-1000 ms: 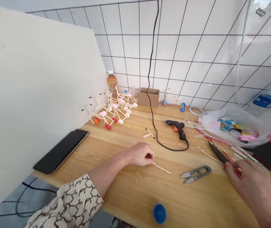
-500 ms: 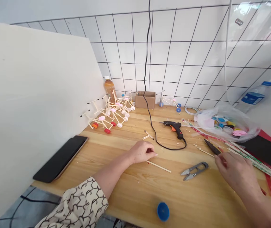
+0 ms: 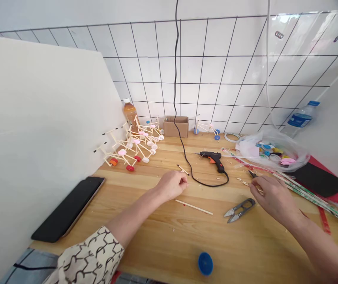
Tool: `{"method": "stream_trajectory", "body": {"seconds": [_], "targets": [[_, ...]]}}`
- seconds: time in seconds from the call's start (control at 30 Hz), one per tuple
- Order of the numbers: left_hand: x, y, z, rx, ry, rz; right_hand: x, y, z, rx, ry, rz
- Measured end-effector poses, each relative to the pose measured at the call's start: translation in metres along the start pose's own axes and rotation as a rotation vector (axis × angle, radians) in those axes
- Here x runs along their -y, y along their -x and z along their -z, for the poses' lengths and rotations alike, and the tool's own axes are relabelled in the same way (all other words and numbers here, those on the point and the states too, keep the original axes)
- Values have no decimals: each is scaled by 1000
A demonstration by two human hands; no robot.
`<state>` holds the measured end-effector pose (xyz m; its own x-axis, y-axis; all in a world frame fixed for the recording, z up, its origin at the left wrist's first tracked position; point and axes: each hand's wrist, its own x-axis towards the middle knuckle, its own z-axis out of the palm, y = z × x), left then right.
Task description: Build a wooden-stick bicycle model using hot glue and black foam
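Observation:
My left hand (image 3: 172,185) is closed over the middle of the table, fingers curled together; whatever they hold is hidden. Just beyond its fingertips lies a short thin stick with black ends (image 3: 179,167). In front of it rests a longer pale wooden stick (image 3: 197,207). My right hand (image 3: 275,197) is at the right, fingers bent down beside a thin wooden stick (image 3: 245,183). Its fingertips look pinched, but their contents do not show clearly. Dark pliers (image 3: 252,174) lie mostly hidden beneath this hand. Grey thread snips (image 3: 240,210) lie between the hands.
A black glue gun (image 3: 213,157) with its cord lies behind. Stick-built wheeled frames (image 3: 136,141) crowd the back left, near a cardboard box (image 3: 176,127). A bag of caps (image 3: 272,152) stands right, a phone (image 3: 68,209) left, and a blue cap (image 3: 205,264) in front.
My left hand has moved slightly away from the long stick, toward the short sticks, fingers more curled. My right hand has shifted left and now covers more of the pliers. The camera view has shifted.

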<state>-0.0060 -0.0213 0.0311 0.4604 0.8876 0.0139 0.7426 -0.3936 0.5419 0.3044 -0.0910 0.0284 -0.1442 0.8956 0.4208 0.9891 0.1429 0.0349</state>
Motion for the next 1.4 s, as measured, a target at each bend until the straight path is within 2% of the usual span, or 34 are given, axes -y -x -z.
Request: {"method": "stream_trajectory", "body": {"seconds": [0.1,0.2,0.3,0.47,0.73,0.9,1.1,1.3,1.33,1.4], "targets": [[3,-4,10,-37,-35,25,12,-19,10,16,-34,33],[15,-8,12,-132,5,125,24,-41,16,60,-90,34],[31,-13,5,-231,85,173,34,-61,15,102,-123,-6],[50,-19,-9,-302,128,186,40,-84,-1,151,-195,-15],[52,-20,-16,-313,97,161,38,-81,-26,182,-282,103],[46,-20,-16,-332,58,157,28,-87,-35,188,-262,-54],[44,-20,-16,-337,42,163,32,-99,-41,318,-193,-244],[47,-20,-17,-336,31,146,43,-105,-51,431,-46,-256],[47,-20,-16,-334,30,143,45,-106,-50,431,-22,-255],[46,-19,-16,-322,31,139,49,-104,-47,352,49,-223]]}}
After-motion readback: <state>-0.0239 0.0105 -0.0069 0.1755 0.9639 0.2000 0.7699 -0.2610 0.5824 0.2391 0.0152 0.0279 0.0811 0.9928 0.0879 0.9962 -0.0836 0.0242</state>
